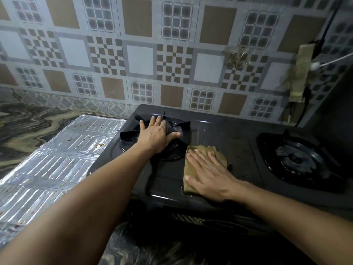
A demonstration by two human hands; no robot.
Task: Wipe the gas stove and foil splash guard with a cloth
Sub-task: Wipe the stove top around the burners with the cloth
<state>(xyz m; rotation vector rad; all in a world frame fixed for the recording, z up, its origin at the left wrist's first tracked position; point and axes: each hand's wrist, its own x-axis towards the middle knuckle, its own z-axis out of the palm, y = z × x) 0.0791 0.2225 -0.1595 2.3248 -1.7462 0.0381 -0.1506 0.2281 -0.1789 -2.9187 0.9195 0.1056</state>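
Patterned tile wall [141, 60] across upper frame; marbled countertop [24, 129] at left. Black gas stove [225, 134], glossy, at centre right. Ribbed, stained foil splash guard [57, 161] flat at lower left, long axis toward upper right. Olive cloth [193, 169] at centre, long axis toward wall. Right hand [210, 175] flat on cloth, fingers spread straight. Left hand [154, 136] on left burner grate [183, 125], fingers extended.

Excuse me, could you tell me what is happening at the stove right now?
A person is wiping a black gas stove. The right hand presses a brown cloth flat between the two burners, while the left hand rests on the left burner grate. The foil splash guard lies flat beside the stove, spotted with stains.
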